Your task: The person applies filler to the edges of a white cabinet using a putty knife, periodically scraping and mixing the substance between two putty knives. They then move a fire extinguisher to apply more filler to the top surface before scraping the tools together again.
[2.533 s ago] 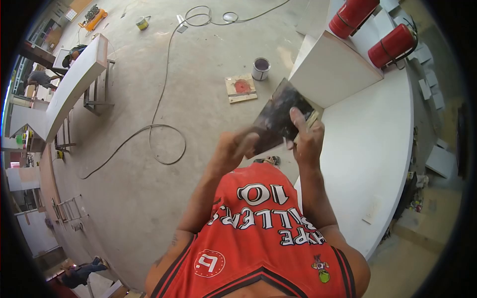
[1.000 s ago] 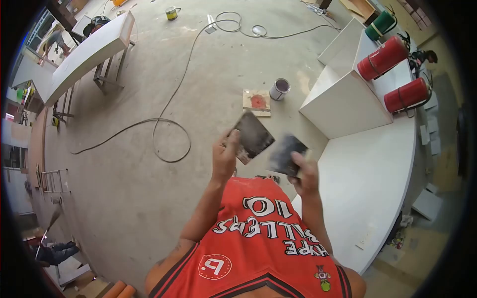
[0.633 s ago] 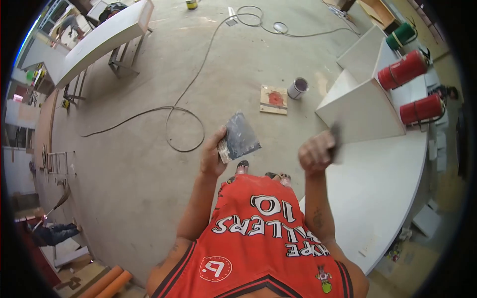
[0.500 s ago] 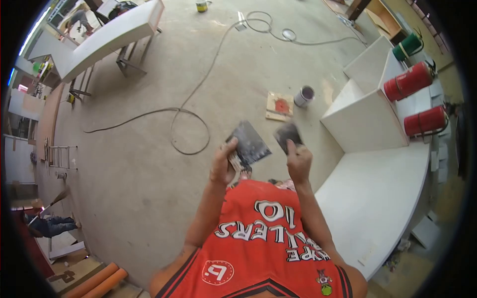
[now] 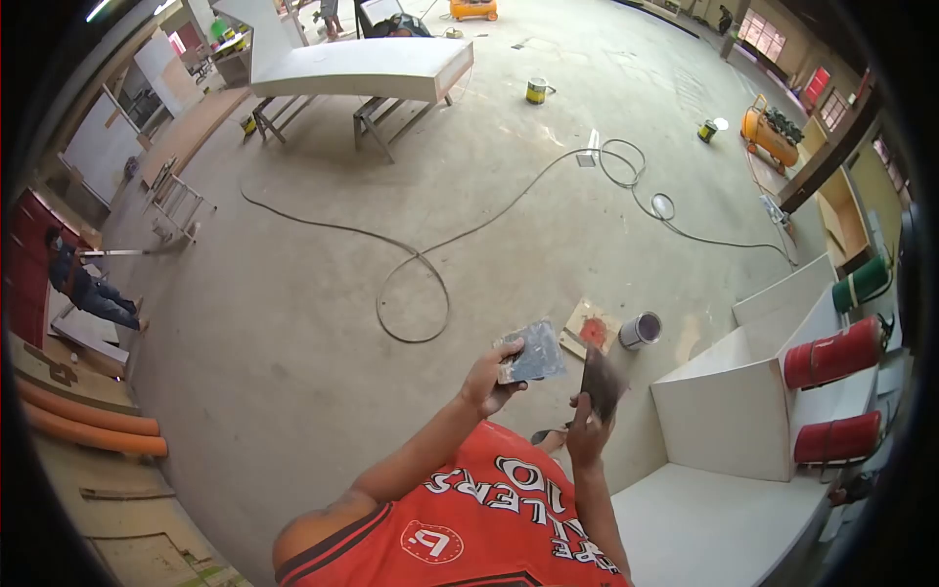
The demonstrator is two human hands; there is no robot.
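My left hand (image 5: 491, 382) grips a grey, smeared flat plate (image 5: 534, 353), thumb on top and fingers underneath. Close by on the right, my right hand (image 5: 589, 430) holds a dark flat blade (image 5: 603, 383), tilted upright and slightly blurred. The two pieces are apart. Just beyond them on the concrete floor lies a wooden board (image 5: 576, 344) with a red patch, partly covered by the dark blade. An open can (image 5: 641, 332) stands at the board's right.
A white panel structure (image 5: 729, 411) with red fire extinguishers (image 5: 839, 437) is at the right. A hose (image 5: 445, 279) loops over the floor. Ahead stands a white workpiece (image 5: 352, 70) on trestles. A person (image 5: 93, 289) with a broom is at the far left.
The view has swung up and to the left, showing more of the far floor. My hands have turned the two flat pieces, and the right one now stands more upright.
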